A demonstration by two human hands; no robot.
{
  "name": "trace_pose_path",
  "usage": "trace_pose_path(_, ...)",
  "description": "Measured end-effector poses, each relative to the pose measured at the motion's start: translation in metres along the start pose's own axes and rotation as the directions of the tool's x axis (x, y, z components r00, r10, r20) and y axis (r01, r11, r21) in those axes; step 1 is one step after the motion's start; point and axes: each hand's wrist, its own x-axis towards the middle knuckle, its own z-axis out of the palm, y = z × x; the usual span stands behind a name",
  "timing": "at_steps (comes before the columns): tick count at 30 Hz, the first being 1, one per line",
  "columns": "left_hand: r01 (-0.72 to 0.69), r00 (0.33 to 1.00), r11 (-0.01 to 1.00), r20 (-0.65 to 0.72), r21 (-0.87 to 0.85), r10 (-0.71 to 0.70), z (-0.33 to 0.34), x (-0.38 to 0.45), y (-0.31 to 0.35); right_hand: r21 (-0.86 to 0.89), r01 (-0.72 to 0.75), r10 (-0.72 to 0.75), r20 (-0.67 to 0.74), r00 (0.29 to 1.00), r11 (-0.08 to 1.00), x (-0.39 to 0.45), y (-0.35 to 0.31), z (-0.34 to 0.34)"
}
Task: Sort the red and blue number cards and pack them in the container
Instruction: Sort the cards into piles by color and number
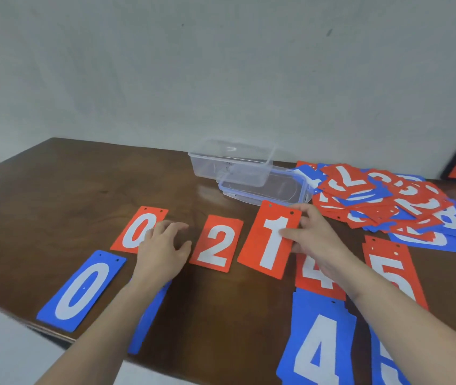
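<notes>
Head view, looking down on a dark wooden table [54, 184] set against a pale wall. Largest item: a mixed heap of unsorted cards [388, 201], red and blue jumbled together, far right. Behind the sorted rows, a clear plastic container [229, 159] stands open and looks empty, with its lid [265, 187] lying just beside it, touching the heap's edge.

Two rows forming at the near side. Red row: red 0 [138, 229], red 2 [217, 243], red 4 [315, 273] partly hidden under the wrist, red 5 [391, 270]. Blue row nearer the table edge: blue 0 [79, 293], a blue card [149, 320] mostly covered by the left forearm, its digit unreadable, blue 4 [318, 348], and another blue card cut off at the frame's edge.

Right hand [318, 243] pinches the red 1 [272, 243] by its right edge, thumb on the face; the card overlaps the gap between 2 and 4. Left hand [163, 248] rests flat, fingers relaxed, holding nothing, over the bare space between 0 and 2.

Judgement: sorting is early. The heap holds most cards; nothing is packed yet. The 1 probably belongs in the open slot under the left hand.
</notes>
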Motion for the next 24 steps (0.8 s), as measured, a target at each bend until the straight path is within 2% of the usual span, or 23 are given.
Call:
trace_pose_path(4, 0.039, 0.999, 0.997, 0.023, 0.061, -0.04, -0.017, 0.002, -0.039, -0.032, 0.022, -0.019, 0.09, 0.996, 0.999, 0.021, -0.012, 0.053)
trace_pose_path(8, 0.047, 0.997, 0.992, 0.055, 0.119, -0.054, -0.03, 0.007, -0.071, -0.196, 0.027, 0.005, 0.158, 0.987, 0.98, 0.048, -0.02, 0.109)
trace_pose_path(14, 0.008, 0.997, 0.984, 0.073, 0.177, -0.021, -0.037, 0.017, -0.098, -0.374, 0.081, -0.028, 0.146, 0.989, 0.924, 0.074, -0.018, 0.173)
trace_pose_path(16, -0.006, 0.997, 0.986, 0.071, 0.164, -0.005, -0.037, 0.021, -0.102, -0.513, 0.149, -0.087, 0.142, 0.986, 0.845, 0.081, -0.012, 0.185)
trace_pose_path(19, 0.002, 0.998, 0.991, 0.063, 0.136, -0.01, -0.037, 0.024, -0.106, -0.754, 0.193, -0.161, 0.116, 0.98, 0.628, 0.088, -0.003, 0.194)
trace_pose_path(21, -0.001, 0.999, 0.991, 0.051, 0.135, -0.006, -0.038, 0.024, -0.106, -0.835, 0.23, -0.248, 0.117, 0.962, 0.499, 0.09, 0.002, 0.194)
trace_pose_path(24, -0.012, 1.0, 0.993, 0.014, 0.118, 0.011, -0.037, 0.025, -0.099, -0.831, 0.316, -0.353, 0.156, 0.922, 0.459, 0.09, 0.002, 0.187)
